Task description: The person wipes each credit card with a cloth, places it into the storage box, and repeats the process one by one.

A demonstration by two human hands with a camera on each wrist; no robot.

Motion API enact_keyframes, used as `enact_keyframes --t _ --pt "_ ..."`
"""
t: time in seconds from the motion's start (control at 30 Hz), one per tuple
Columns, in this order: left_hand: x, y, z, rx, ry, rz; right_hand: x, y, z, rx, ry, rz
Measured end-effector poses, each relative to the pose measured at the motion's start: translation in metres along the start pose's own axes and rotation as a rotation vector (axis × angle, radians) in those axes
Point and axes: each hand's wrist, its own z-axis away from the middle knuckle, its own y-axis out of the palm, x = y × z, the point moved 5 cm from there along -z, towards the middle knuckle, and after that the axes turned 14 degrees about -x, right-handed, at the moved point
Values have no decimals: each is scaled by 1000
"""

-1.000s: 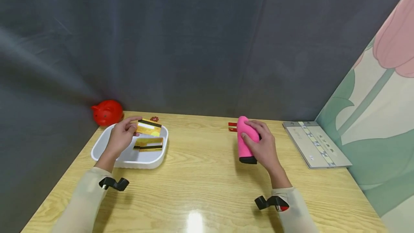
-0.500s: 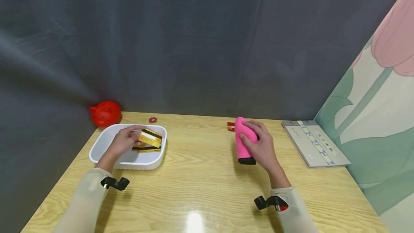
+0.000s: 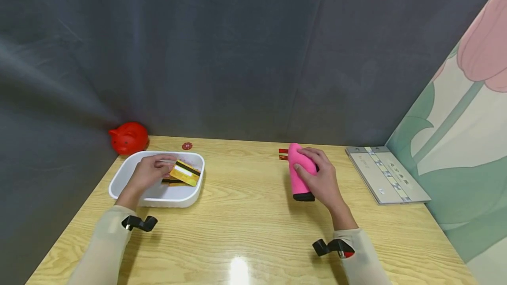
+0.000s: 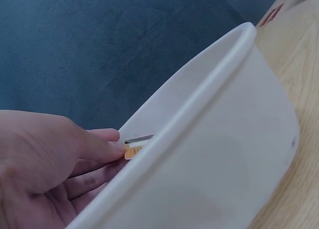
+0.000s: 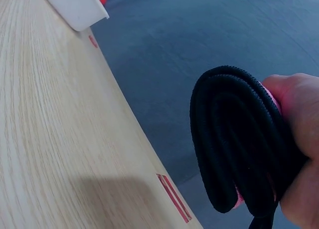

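At the white plastic bin (image 3: 158,203) on the left, my left hand (image 3: 148,173) reaches over the rim. Thumb and fingers pinch a gold bank card (image 3: 185,174) by its short end; it has a black stripe and hangs tilted low in the bin. In the left wrist view only a corner of the card (image 4: 133,150) shows above the rim. Beneath it lie other gold cards (image 3: 166,181), partly covered. On the right, my right hand (image 3: 322,177) grips a pink pouch (image 3: 298,168) with a black end; the right wrist view shows its folded black layers (image 5: 234,139).
A red piggy bank (image 3: 130,138) stands behind the bin, with a red poker chip (image 3: 187,146) near the table's back edge. Small red strips (image 3: 283,154) lie behind the pouch. A grey-and-white album (image 3: 386,175) lies at the right by the patterned wall.
My left hand has lowered the bank card into the bin, over the other cards, and the card has turned clockwise. The right hand and the pouch have stayed nearly still.
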Motion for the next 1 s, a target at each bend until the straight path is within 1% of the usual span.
enact_keyframes --t 0.2,0.4,0.5,0.6,0.67,0.7,0.8,0.83,0.9,1.0 --pt "1 -5 0 -18 40 -48 -1 -1 -1 -3 9 -6" --pt "2 -8 0 -34 38 -103 -1 -2 -1 -2 13 -4" --pt "-1 -12 0 -74 56 -154 -2 -3 -1 -4 14 2" --pt "-8 -14 -1 -140 93 -180 -2 -5 -1 -14 17 7" --pt "-19 -11 -2 -181 130 -173 -2 -7 -1 -21 21 10" --pt "-26 -8 -2 -190 142 -159 -2 -7 -1 -24 24 11" --pt "-54 10 -1 -180 181 -84 -3 -9 -2 -26 29 14" --pt "-65 18 0 -167 200 -59 -4 -10 -2 -27 29 18" --pt "-87 37 1 -121 224 -4 -5 -11 -3 -29 32 23" --pt "-116 71 3 -39 259 56 -5 -13 -4 -31 36 25"
